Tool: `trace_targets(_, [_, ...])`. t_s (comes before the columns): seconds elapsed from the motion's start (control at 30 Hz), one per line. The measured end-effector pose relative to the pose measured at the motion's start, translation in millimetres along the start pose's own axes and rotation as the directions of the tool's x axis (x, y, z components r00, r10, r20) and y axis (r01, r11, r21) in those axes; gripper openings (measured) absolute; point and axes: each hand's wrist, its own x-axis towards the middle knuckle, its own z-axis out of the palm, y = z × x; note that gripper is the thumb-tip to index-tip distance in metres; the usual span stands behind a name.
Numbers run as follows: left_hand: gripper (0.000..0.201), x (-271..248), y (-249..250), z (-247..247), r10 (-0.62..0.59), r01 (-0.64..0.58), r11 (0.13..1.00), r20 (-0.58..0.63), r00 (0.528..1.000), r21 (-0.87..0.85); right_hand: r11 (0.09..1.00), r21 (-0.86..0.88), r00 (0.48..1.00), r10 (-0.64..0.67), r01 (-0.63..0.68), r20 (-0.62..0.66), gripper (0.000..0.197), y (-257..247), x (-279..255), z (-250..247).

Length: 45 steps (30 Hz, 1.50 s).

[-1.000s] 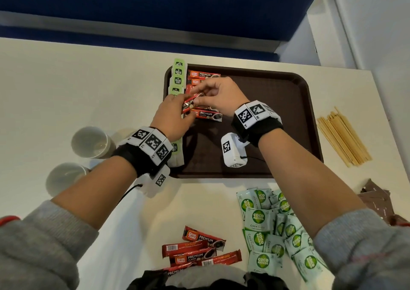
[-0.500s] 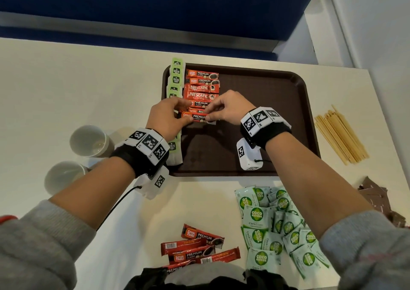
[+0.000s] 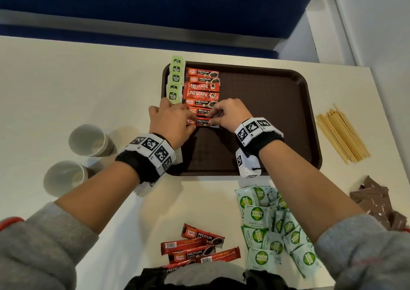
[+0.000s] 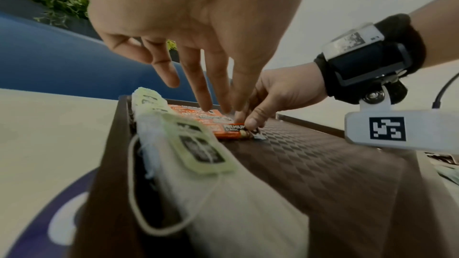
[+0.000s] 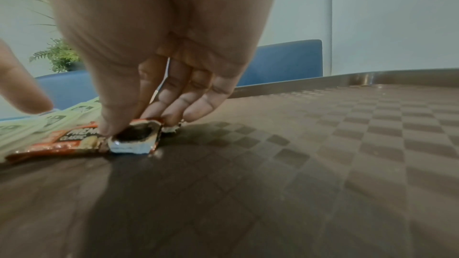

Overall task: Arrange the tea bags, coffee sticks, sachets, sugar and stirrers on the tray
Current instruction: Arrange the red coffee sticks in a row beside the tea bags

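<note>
A brown tray [image 3: 266, 116] holds a row of green-tagged tea bags [image 3: 176, 79] along its left rim and a column of red coffee sticks [image 3: 203, 90] beside them. The nearest coffee stick [image 3: 202, 122] lies flat at the column's near end. My right hand [image 3: 211, 117] pinches its right end, thumb on top, as the right wrist view shows [image 5: 139, 123]. My left hand [image 3: 188, 121] lies over its left end, and its straight fingertips [image 4: 207, 105] press down on the sticks. The same stick [image 4: 228, 130] lies next to the tea bags [image 4: 198, 144].
Two white cups [image 3: 88, 140] [image 3: 64, 177] stand left of the tray. Wooden stirrers [image 3: 341, 134] lie to its right, brown sachets [image 3: 377, 201] nearer. Green sugar sachets [image 3: 273, 225] and loose coffee sticks [image 3: 199, 247] lie at the table's near edge. The tray's right half is bare.
Both hands have come nearer along the column with a coffee stick and now hold it flat at the column's near end. The column has grown longer.
</note>
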Motion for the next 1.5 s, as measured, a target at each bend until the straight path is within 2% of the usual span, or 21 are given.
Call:
trace_targets(0.2, [0.037,-6.4,7.2,4.3,0.088,-0.098,0.987,0.081,0.993,0.125,0.999,-0.029,0.997,-0.02,0.018,-0.069,0.013,2.8,0.4,5.1])
trace_targets(0.47, [0.051,-8.7,6.0,4.8,0.096,-0.124,0.973,0.144,0.985,0.195,0.994,-0.065,0.973,-0.101,0.089,-0.209,0.019,-0.6,2.6,6.5])
trace_targets(1.03, [0.057,-9.1,5.9,9.0,0.093,-0.124,0.971,0.156,0.983,0.203,0.987,-0.129,0.984,-0.11,0.092,-0.138,0.023,-1.7,14.2,8.1])
trace_targets(1.23, [0.045,-11.1,6.1,5.3,0.068,-0.073,0.994,0.066,0.995,0.084,0.987,-0.105,0.963,-0.139,0.118,-0.232,0.02,-4.0,4.8,3.5])
trace_targets(1.33, [0.037,-15.4,8.2,1.8,0.055,-0.057,0.998,0.051,0.997,0.021,0.988,-0.08,0.961,-0.148,0.132,-0.235,0.02,-6.3,-6.8,-0.9])
trace_targets(1.4, [0.035,-21.7,11.3,0.2,0.065,-0.064,0.998,0.076,0.995,-0.017,0.988,-0.047,0.967,-0.151,0.145,-0.206,0.021,-8.0,-17.9,-4.3])
trace_targets(1.5, [0.034,-34.0,14.7,1.9,0.092,-0.087,0.995,0.139,0.986,-0.039,0.989,-0.059,0.987,-0.14,0.136,-0.076,0.026,-11.8,-37.6,-8.1])
